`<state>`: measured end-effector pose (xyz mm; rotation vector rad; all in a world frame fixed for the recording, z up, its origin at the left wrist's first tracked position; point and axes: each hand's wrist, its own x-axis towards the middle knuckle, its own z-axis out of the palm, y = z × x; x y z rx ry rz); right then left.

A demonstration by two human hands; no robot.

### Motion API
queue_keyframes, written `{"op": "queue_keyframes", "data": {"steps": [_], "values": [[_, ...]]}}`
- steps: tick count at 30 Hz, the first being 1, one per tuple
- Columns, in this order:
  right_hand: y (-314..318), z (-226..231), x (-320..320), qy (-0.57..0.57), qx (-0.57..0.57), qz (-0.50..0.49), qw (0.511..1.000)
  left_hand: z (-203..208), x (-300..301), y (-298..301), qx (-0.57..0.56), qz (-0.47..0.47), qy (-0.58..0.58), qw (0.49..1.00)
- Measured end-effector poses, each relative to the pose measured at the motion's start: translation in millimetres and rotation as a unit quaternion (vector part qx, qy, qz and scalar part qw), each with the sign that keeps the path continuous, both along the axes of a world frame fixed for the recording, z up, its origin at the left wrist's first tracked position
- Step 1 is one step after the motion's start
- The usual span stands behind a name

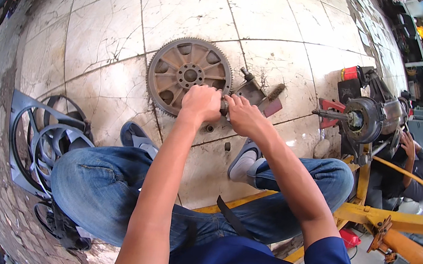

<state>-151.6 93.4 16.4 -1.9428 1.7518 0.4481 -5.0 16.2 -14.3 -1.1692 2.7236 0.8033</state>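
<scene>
My left hand [200,103] is a closed fist at the near right edge of a rusty toothed flywheel [163,82], which lies flat on the tiles. Right beside it, my right hand [245,116] has its fingers curled over the other side of a short dark metal part [224,106]. Both hands grip this part, and most of it is hidden. Beyond my right hand sit a dark metal bracket-like piece [250,90], a bristle brush [276,92] and a flat maroon piece [272,108]. Two small dark cylindrical pieces, one a ring [209,128], the other a plug [228,146], lie nearer me.
A gearbox-like assembly [369,120] with a protruding shaft stands at the right, near a red stand [330,107]. Behind it, another person [418,174] in dark clothes reaches toward it. A yellow metal frame [395,219] crosses the lower right. A grey fan shroud [24,104] leans at the left.
</scene>
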Motion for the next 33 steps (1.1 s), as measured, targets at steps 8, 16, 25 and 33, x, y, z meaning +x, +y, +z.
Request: {"op": "queue_keyframes", "data": {"steps": [8,16,25,33], "values": [[18,-6,7,0.006,-0.078,-0.020,0.997,-2,-4,-8,0.009,-0.005,-0.037,0.999],[11,-6,5,-0.030,-0.024,-0.042,0.998,15,-5,-2,0.021,0.007,-0.049,0.999],[-3,-6,5,-0.023,0.015,-0.063,0.998,17,-8,-6,0.037,0.008,-0.070,0.997],[-3,-5,7,-0.015,0.007,-0.061,0.998,10,-5,-3,0.011,0.006,-0.050,0.999]]}}
